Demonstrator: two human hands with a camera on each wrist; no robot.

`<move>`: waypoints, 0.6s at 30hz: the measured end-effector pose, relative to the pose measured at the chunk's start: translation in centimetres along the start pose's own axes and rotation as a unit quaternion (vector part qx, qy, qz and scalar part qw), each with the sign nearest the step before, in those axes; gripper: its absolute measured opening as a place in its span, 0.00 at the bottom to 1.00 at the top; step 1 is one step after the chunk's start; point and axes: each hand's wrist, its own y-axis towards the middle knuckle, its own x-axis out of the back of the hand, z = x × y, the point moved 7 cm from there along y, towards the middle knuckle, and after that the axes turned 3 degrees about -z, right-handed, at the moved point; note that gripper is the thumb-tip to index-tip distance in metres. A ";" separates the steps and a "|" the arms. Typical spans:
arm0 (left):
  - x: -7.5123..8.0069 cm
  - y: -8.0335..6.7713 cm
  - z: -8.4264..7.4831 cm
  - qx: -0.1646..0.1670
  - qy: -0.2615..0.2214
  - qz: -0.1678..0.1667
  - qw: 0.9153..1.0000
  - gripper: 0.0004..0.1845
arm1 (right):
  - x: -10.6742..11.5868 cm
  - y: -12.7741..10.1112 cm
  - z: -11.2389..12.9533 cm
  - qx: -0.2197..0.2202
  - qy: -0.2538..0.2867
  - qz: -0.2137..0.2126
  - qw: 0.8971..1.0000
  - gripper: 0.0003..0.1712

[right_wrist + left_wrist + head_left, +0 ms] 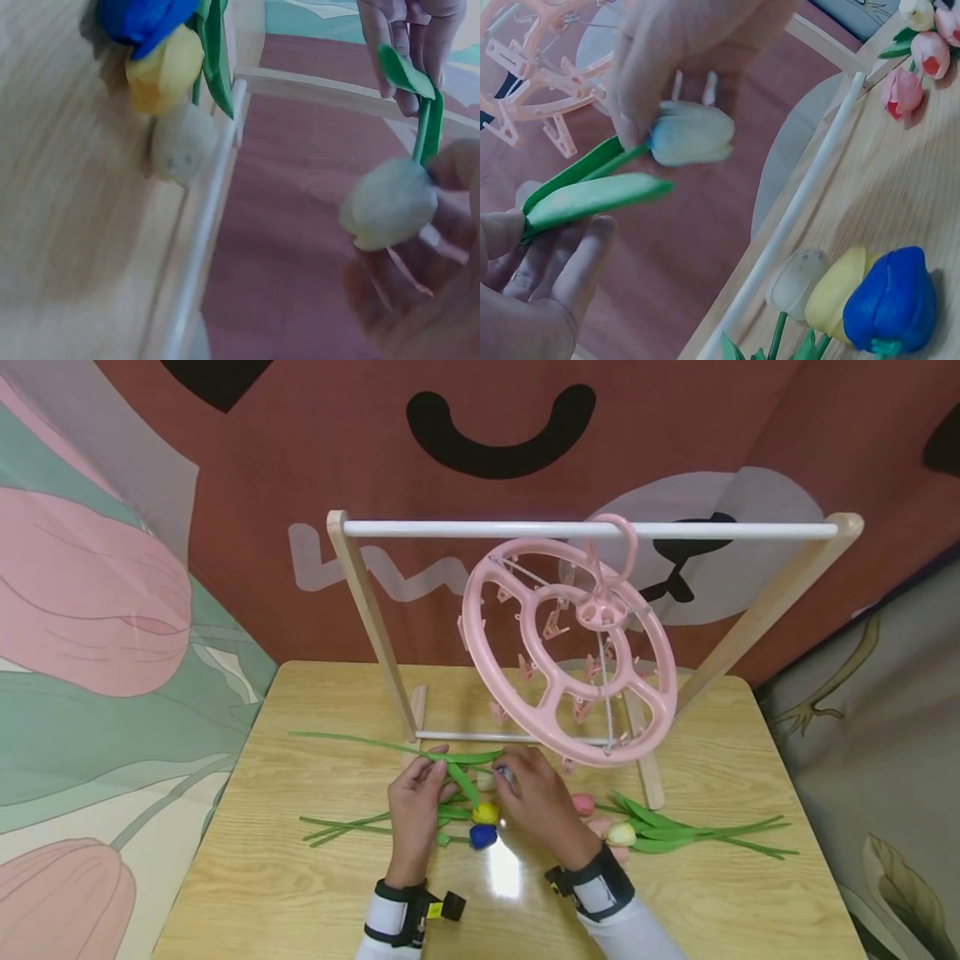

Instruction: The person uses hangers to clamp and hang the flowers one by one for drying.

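Observation:
Both hands hold one artificial tulip a little above the table, in front of the rack's lower bar. Its pale bud [690, 133] [388, 202] is pinched at the base by my right hand [512, 774], whose fingers [634, 112] close on the top of the stem. My left hand [437, 762] grips the green leaf [592, 196] and the stem, which runs off to the left [352, 741]. Under the hands lie a yellow tulip [485, 812], a blue tulip [482, 836] and a whitish tulip [799, 281].
A small wooden rack with a white rod [585, 529] stands on the wooden table [300, 877]; a pink round clip hanger [558, 639] hangs tilted from it, just above the hands. More tulips, pink [583, 803] and cream [621, 833], lie to the right.

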 end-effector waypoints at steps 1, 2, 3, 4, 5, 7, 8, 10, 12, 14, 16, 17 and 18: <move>0.0 0.0 -0.1 -0.005 0.003 -0.001 1.000 0.14 | 0.4 0.2 0.1 -0.002 0.004 -0.014 1.000 0.10; 0.1 0.1 -0.2 -0.012 0.010 -0.001 1.000 0.14 | 0.7 0.4 0.1 -0.006 0.009 -0.026 1.000 0.13; 0.1 0.1 -0.4 -0.019 0.016 -0.002 1.000 0.14 | 1.0 0.5 0.2 -0.012 0.021 -0.035 0.999 0.16; 0.2 0.2 -0.5 -0.027 0.023 -0.003 0.999 0.13 | 1.4 0.8 0.2 -0.022 0.032 -0.041 0.998 0.21; 0.2 0.3 -0.7 -0.036 0.034 -0.004 0.999 0.13 | 1.6 1.0 0.2 -0.033 0.046 -0.044 0.997 0.26; 0.4 0.4 -1.1 -0.051 0.054 -0.007 0.997 0.13 | 2.1 1.5 0.4 -0.056 0.074 -0.047 0.995 0.38; 0.4 0.5 -1.3 -0.058 0.062 -0.008 0.996 0.13 | 2.3 1.6 0.4 -0.065 0.086 -0.047 0.993 0.44; 0.5 0.6 -1.7 -0.071 0.074 -0.009 0.995 0.13 | 2.6 2.1 0.7 -0.076 0.106 -0.047 0.990 0.50; 0.6 0.7 -2.0 -0.080 0.078 -0.008 0.994 0.12 | 2.9 2.5 1.1 -0.084 0.124 -0.045 0.988 0.52; 0.6 0.7 -2.3 -0.087 0.078 -0.005 0.993 0.12 | 3.2 3.0 1.4 -0.085 0.124 -0.052 0.987 0.50; 0.6 0.8 -2.5 -0.095 0.081 -0.003 0.992 0.11 | 3.6 3.6 1.7 -0.088 0.120 -0.060 0.987 0.46; 0.6 0.8 -2.6 -0.102 0.084 -0.002 0.991 0.10 | 3.7 3.9 1.8 -0.086 0.123 -0.067 0.986 0.43; 0.6 0.8 -2.7 -0.113 0.089 0.001 0.990 0.10 | 3.9 4.3 1.9 -0.081 0.125 -0.075 0.986 0.40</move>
